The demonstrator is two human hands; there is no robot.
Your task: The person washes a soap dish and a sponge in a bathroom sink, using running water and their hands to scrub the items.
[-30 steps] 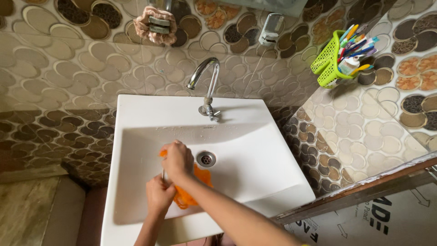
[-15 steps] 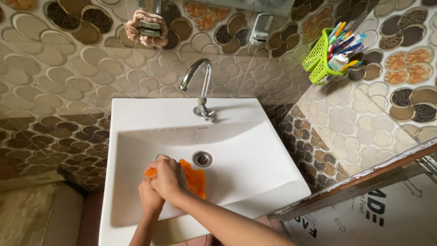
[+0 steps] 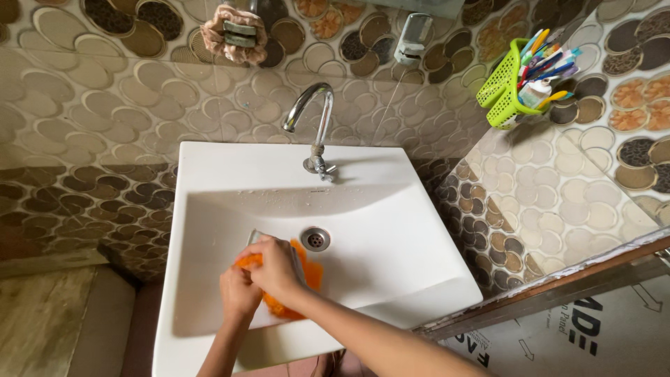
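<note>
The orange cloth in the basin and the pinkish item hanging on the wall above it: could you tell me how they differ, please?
The orange cloth lies low in the white sink, gripped by the left hand and right hand; the pinkish item hangs untouched on the tiled wall. The cloth is vivid orange and mostly covered by the hands; the pinkish item is pale, ruffled and in full view. Both look soft and crumpled.

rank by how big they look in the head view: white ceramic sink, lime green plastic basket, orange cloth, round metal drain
1. white ceramic sink
2. lime green plastic basket
3. orange cloth, partly hidden under the hands, so its place against the basket is unsure
4. round metal drain
</note>
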